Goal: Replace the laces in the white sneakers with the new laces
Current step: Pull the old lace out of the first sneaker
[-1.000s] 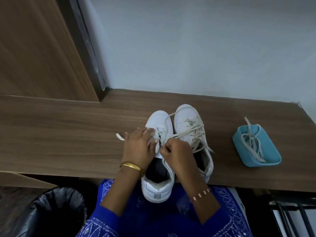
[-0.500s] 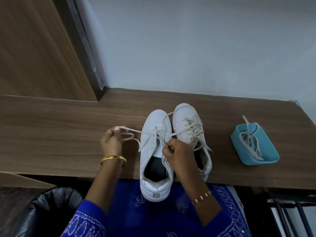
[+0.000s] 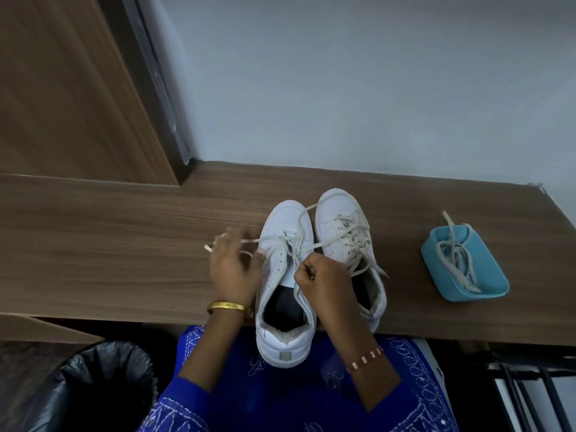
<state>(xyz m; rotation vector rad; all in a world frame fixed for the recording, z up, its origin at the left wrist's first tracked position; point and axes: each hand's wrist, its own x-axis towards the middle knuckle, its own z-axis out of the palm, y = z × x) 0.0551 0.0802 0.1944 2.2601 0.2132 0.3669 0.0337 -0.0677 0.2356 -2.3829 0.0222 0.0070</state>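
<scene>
Since 0.5 s ago, left hand [image 3: 232,269] had come back in toward the left sneaker [image 3: 285,275] from further left on the table [image 3: 124,244], now just beside the shoe's left side, w/ the lace [image 3: 249,241] strand slacker betw. hand & eyelets. Fingers were motion-blurred; lace ran across them & a short end stuck out at the hand's left, so it seemed to be holding the lace, but exact grasp couldn't be told. Right hand [image 3: 322,279] sat clenched in a fist at the shoe's tongue, pinching the lace near the upper eyelets, approx same spot as before.

Left sneaker lay lower centre of frame, toe up-frame, heel overhanging the table's near edge above the blue-clad lap. Right sneaker [image 3: 346,241] lay touching it on the right, loosely laced, lace ends trailing off to its right. Blue tray [image 3: 486,291] at mid-right of frame, well apart from the shoes, held a bundle of laces [image 3: 458,260], one end poking over its far rim. Black-lined bin [image 3: 103,385] at lower left, below table level.
</scene>
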